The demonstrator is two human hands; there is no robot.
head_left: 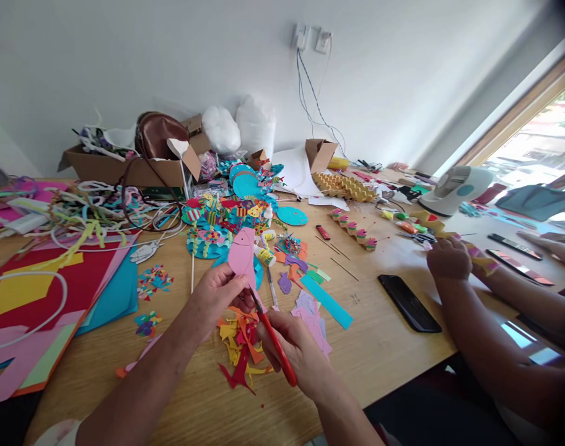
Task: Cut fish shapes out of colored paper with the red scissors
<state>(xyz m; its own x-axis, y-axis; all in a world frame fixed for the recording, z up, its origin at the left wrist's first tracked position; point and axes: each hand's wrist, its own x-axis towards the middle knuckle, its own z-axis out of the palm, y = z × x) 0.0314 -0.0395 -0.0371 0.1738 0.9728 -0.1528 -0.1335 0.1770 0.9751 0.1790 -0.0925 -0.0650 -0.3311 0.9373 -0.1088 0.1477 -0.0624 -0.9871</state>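
My left hand [220, 297] pinches a piece of pink paper [241, 251] by its lower edge, with a fish outline drawn on it. In my right hand [296, 347] are red-handled scissors [277, 344], fingers wrapped round the handles. The dark blades meet the lower part of the pink paper, beside my left fingertips. Below both hands lie orange, yellow and red paper scraps [243, 347]. A small purple paper fish [285, 283] and lilac scraps [313, 319] lie to the right of the scissors.
Coloured paper sheets [101, 291] are stacked at the left. Behind my hands are decorated paper fish [212, 217] and glue bottles [266, 255]. A black phone [409, 303] lies at the right, near another person's hands [450, 257]. A cardboard box [119, 170] stands by the wall.
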